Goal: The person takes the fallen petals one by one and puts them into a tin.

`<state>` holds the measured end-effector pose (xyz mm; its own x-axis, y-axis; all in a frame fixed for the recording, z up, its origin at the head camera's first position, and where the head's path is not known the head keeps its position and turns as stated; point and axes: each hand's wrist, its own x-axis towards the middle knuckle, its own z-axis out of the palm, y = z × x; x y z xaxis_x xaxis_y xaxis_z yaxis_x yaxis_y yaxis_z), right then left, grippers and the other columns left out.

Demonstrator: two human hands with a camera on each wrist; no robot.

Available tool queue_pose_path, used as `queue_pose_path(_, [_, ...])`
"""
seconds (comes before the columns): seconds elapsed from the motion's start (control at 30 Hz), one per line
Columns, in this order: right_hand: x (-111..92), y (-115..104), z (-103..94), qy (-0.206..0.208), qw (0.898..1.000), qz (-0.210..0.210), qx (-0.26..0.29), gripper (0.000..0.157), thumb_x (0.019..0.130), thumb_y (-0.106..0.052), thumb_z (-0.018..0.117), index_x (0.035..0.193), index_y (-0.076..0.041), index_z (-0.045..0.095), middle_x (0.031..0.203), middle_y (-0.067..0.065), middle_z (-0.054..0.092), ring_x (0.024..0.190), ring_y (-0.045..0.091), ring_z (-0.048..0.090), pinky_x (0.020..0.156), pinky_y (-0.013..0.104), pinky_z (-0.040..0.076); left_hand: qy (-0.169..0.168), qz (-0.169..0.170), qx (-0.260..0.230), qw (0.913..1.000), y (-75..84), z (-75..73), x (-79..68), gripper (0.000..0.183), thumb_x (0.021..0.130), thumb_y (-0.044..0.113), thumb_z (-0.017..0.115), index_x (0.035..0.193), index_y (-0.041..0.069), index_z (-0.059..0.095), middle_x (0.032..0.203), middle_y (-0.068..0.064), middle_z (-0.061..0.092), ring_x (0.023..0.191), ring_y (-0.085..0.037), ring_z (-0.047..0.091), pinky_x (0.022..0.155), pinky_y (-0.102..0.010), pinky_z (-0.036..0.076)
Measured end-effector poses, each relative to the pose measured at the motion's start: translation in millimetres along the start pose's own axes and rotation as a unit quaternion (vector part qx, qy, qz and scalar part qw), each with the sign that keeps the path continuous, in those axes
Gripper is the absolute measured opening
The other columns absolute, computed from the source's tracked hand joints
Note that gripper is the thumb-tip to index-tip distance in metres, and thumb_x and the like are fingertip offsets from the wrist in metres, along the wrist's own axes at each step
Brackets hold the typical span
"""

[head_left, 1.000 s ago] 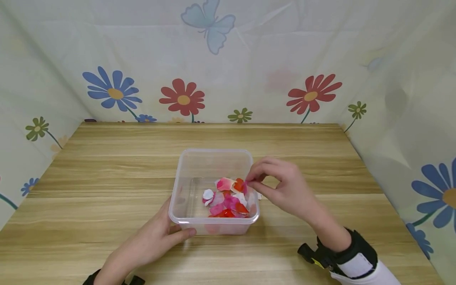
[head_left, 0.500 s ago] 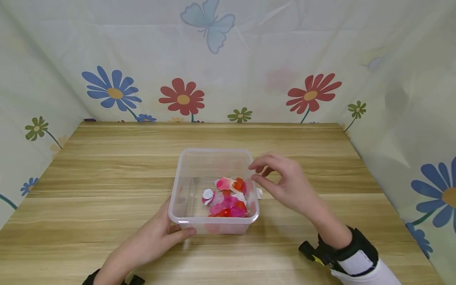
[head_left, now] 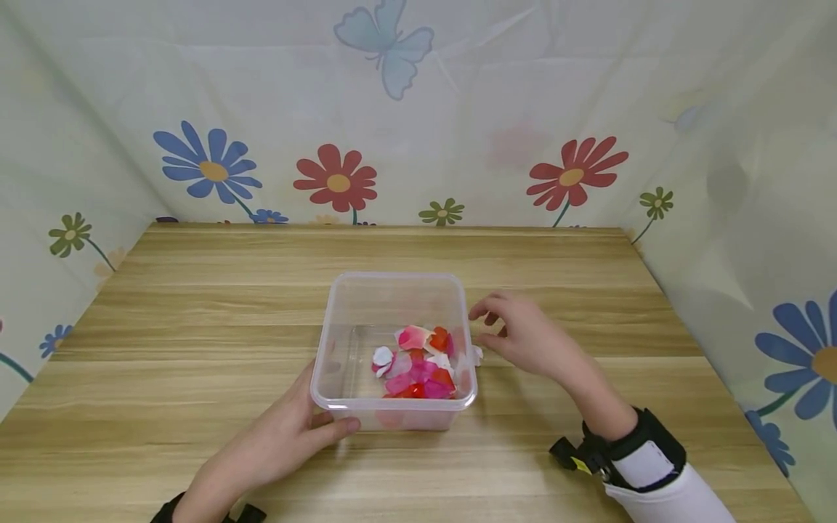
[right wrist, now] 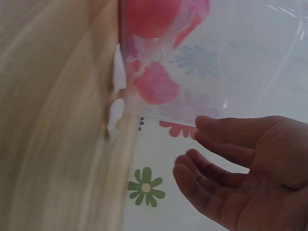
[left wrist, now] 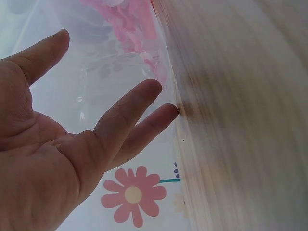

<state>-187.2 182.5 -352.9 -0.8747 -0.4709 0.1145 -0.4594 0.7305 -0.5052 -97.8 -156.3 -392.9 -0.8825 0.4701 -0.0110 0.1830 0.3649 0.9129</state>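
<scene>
A clear plastic box (head_left: 394, 404) with rounded corners stands lidless on the table. Red, pink and white flower petals (head_left: 418, 372) lie in it, mostly toward its right side. At the box's front left corner rests my left hand (head_left: 277, 436), its thumb along the front wall; the left wrist view shows these fingers (left wrist: 130, 113) fairly straight against the clear wall. My right hand (head_left: 530, 338) hovers just right of the box, fingers loosely bent and nothing between them. Below it, white petals (right wrist: 119, 70) lie on the table against the box's right wall.
The wood-grain table (head_left: 196, 312) extends around the box on all sides. A pale cloth (head_left: 458, 109) printed with flowers and a butterfly hangs behind it and along both sides. Each wrist wears a black strap, the right strap (head_left: 644, 450) over a white sleeve.
A second ago my right hand pinched a pink petal over the right rim. It let go of it inside the box, then moved right and lower. My left hand stayed in place.
</scene>
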Motion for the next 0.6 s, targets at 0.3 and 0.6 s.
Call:
queue_pose_path(0.3, [4.8,10.1,11.9,-0.118,0.993,0.007,-0.028,0.030,0.086,-0.009,0.077,0.114,-0.006,0.067,0.109,0.005,0.062,0.097,0.025,0.058,0.082,0.033,0.049,-0.008,0.009,-0.002,0.9999,-0.2,-1.1,-0.6,0.087,0.092,0.023,0.072,0.155,0.021,0.012,0.144,-0.007,0.037,0.120,-0.025,0.054,0.092,-0.026,0.046])
queue_pose_path(0.6, [11.6,15.6,24.5,-0.114,0.992,-0.032,-0.048,0.025,0.086,-0.007,0.076,0.109,-0.002,0.068,0.095,0.002,0.063,0.092,0.023,0.063,0.082,0.033,0.049,-0.006,0.021,0.002,0.9998,-0.5,-1.1,-0.5,0.086,0.092,0.021,0.072,0.155,0.020,0.013,0.143,-0.007,0.038,0.120,-0.025,0.054,0.094,-0.027,0.044])
